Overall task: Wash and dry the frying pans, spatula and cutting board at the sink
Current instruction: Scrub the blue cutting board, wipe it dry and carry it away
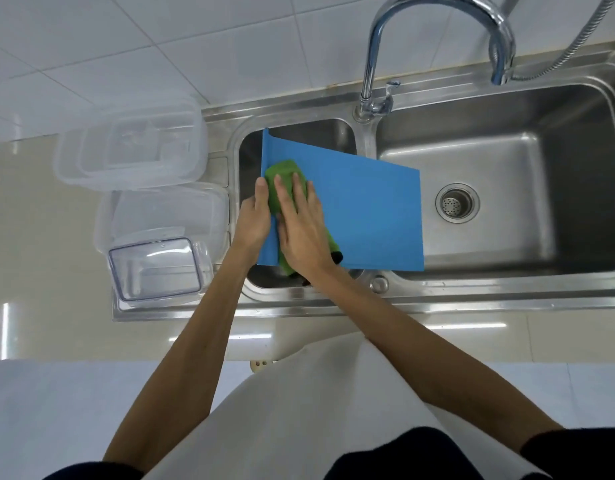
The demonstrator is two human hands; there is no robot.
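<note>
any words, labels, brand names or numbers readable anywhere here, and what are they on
No text can be read in this view.
blue cutting board: plain, no print.
green cloth: no tag shows.
clear plastic containers: any embossing is too faint to read.
faucet and sink: no brand mark shows.

cutting board (368, 209) over sink (506, 109) divider, containers (132, 147) left

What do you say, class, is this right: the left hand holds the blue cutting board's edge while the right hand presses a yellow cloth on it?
In the head view the cloth is green, not yellow. The left hand holds the edge of the blue cutting board, and the right hand presses the cloth on it.
</note>
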